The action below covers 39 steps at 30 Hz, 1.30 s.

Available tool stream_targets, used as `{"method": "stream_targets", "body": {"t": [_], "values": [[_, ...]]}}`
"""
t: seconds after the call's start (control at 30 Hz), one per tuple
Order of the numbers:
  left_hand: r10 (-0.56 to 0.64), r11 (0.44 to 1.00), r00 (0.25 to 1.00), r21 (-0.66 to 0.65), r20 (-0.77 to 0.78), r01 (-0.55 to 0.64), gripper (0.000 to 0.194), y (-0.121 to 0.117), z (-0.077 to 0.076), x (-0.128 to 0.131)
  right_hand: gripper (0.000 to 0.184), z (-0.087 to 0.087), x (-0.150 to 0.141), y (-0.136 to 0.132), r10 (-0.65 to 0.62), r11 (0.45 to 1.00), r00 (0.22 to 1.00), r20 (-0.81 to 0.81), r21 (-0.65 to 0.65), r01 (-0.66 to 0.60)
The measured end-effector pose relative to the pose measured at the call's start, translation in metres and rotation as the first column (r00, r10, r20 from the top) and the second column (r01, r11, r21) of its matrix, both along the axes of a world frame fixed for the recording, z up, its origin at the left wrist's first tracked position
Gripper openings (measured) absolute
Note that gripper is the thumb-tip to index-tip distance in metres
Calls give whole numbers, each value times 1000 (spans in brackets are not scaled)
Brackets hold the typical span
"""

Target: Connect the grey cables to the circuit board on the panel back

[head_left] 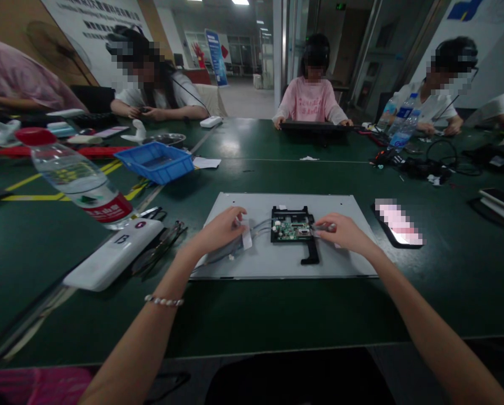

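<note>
A light grey flat panel (256,264) lies on the table in front of me. On its middle sits a black plastic bracket (310,250) carrying a green circuit board (292,229). Grey cables (261,226) run from the board's left side toward my left hand (221,229). That hand's fingers are curled in, with a white strip of tape (247,236) at their tips. At the board's right edge, my right hand (342,230) pinches a small greyish piece, too blurred to name.
Left of the panel are a white power bank (115,256), glasses (161,247), a water bottle (81,180) and a blue tray (157,163). A phone (399,224) lies to the right. Several people sit around the table; one across holds a dark panel (315,129).
</note>
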<state>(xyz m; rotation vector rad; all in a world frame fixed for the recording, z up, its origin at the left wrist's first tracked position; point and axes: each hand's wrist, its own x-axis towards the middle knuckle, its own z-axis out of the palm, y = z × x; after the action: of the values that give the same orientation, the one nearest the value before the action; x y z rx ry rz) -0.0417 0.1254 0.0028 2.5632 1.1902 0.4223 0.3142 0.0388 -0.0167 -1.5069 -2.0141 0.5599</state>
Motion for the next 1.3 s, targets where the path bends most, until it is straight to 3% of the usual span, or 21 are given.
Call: {"method": "stream_targets", "body": {"t": [0.17, 0.3, 0.47, 0.63, 0.77, 0.83, 0.93, 1.1, 1.3], "values": [[9, 1000, 1000, 13, -8, -9, 24, 0, 1, 9, 21, 0, -8, 0, -11, 1000, 1000, 16, -8, 11], [21, 996, 997, 81, 69, -26, 26, 3, 2, 5, 12, 0, -7, 0, -9, 999, 998, -55, -42, 7], [129, 970, 987, 195, 99, -146, 30, 13, -5, -6, 13, 3, 7, -1, -165, 984, 973, -159, -98, 151], [227, 946, 973, 230, 31, -228, 36, 15, -15, -6, 16, 0, 28, -1, -316, 948, 949, -13, -38, 315], [250, 912, 962, 307, 113, -273, 40, 5, -7, 6, 27, -3, 34, 2, -361, 932, 927, 100, 82, 354], [172, 927, 976, 313, 135, -207, 41, -5, 1, 17, 31, 2, 27, 7, -340, 935, 935, 100, 143, 324], [-30, 966, 996, 257, 85, 7, 44, -23, 12, 36, 33, 16, 3, 20, -182, 967, 978, 104, 198, 159], [-288, 951, 957, 111, -22, 288, 44, -42, 10, 61, 33, 31, -50, 49, 107, 970, 984, 140, 203, -134], [-332, 942, 943, 37, -30, 333, 48, -43, 1, 62, 28, 21, -83, 65, 65, 985, 983, 175, 148, -91]]}}
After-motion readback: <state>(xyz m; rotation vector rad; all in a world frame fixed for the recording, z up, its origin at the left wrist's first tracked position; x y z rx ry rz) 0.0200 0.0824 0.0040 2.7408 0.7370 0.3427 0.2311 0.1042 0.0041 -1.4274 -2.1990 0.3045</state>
